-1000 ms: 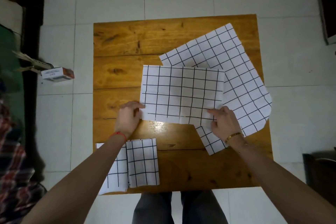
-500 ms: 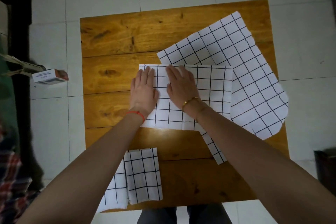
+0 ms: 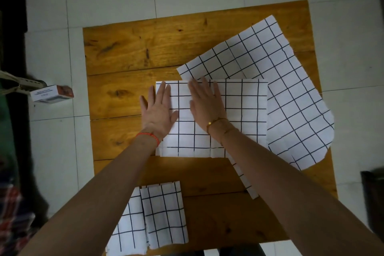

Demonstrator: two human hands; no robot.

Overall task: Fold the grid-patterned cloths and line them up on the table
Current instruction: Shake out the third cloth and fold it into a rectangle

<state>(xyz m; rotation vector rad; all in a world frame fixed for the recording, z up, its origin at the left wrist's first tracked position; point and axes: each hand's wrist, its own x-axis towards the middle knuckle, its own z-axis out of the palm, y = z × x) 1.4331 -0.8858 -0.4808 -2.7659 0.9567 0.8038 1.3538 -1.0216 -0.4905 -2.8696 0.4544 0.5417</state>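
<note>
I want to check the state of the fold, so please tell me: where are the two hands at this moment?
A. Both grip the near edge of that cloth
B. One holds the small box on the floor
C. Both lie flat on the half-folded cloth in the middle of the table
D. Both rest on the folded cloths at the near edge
C: the left hand and right hand lie side by side with straight fingers on the half-folded cloth, pressing it onto the table.

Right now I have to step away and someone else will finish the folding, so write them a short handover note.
Left hand: flat, on the left edge of the half-folded white black-grid cloth.
Right hand: flat, pressing the same cloth.
Two folded grid cloths lie side by side at the wooden table's near left edge.
Large unfolded grid cloth lies partly beneath, to the right.
Left: finish this fold, fold the big one, line all up.
</note>
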